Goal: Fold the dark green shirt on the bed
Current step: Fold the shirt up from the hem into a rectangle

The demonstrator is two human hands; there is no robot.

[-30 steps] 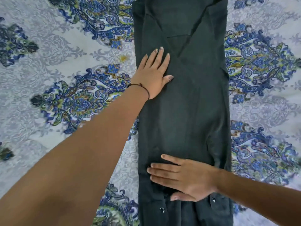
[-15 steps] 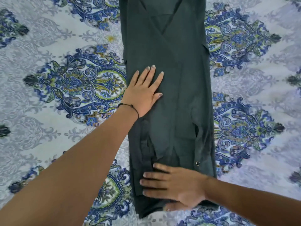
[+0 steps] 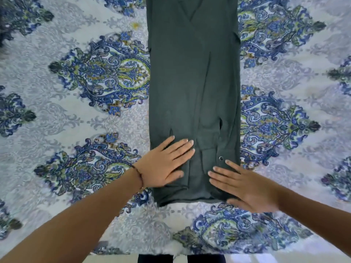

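Dark green shirt (image 3: pixel 193 88) lies flat on the bed (image 3: pixel 76 118), already folded into a long narrow strip running straight away from the person, top end cut off by the frame. Near hem sits just short of the bed's near edge. Diagonal fold lines cross the upper part; a small round snap button (image 3: pixel 220 158) shows near the lower right side.

Left hand (image 3: pixel 164 165) open, palm down, fingers spread and pointing up-right, pressed flat on the lower left part of the shirt, heel of the hand over the shirt's left edge. Thin cord bracelet (image 3: pixel 139 174) on that wrist.

Right hand (image 3: pixel 245 185) also open and flat, fingers pointing left, resting on the lower right corner of the shirt, thumb lying along the hem; slightly motion-blurred. Neither hand grips fabric.

Bedsheet pale with blue and green paisley pattern.
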